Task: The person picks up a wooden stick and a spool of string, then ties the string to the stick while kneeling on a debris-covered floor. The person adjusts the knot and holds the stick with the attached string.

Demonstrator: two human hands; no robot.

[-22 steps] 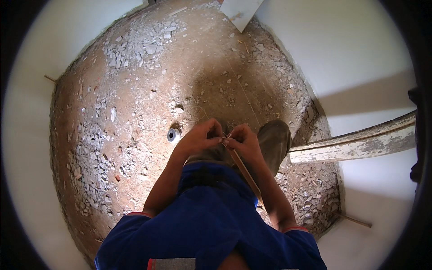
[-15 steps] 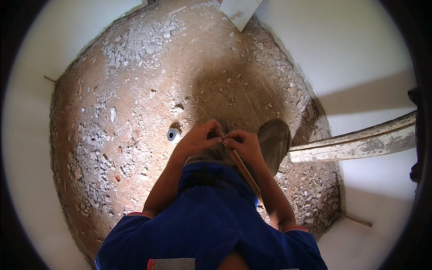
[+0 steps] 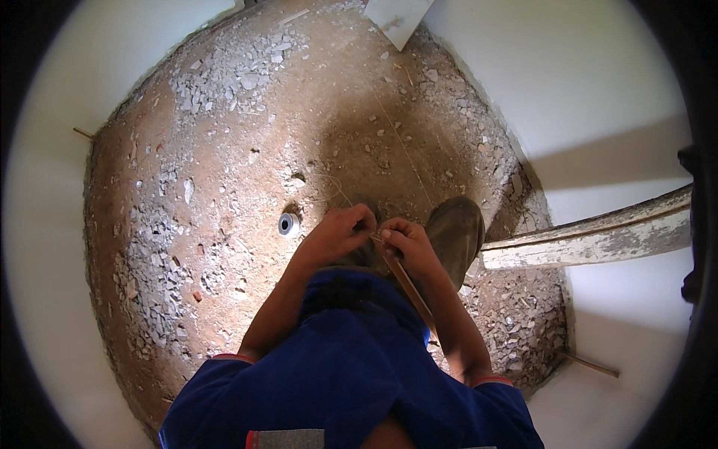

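Observation:
Close in front of my body, my left hand (image 3: 340,230) is closed in a pinch on a thin pale string (image 3: 345,196), part of which loops down toward the floor. My right hand (image 3: 406,241) pinches the string too, its fingertips right at the upper end of a narrow wooden stick (image 3: 407,284). The stick slants down from there beside my right forearm, and its lower end is hidden against my blue shirt. The string's exact course between my fingers is too fine to make out. On the floor left of my hands lies a round grey-white spool (image 3: 286,224).
A weathered wooden beam (image 3: 591,243) reaches in from the right to beside my right leg (image 3: 458,236). Rubble (image 3: 232,75) litters the dirt floor (image 3: 247,172). A pale board (image 3: 399,22) stands at the far wall. Small sticks jut at the left (image 3: 82,132) and right walls.
My hands have shifted slightly apart, the left tilting a little and the right staying at the stick's upper end. The spool and beam have stayed put.

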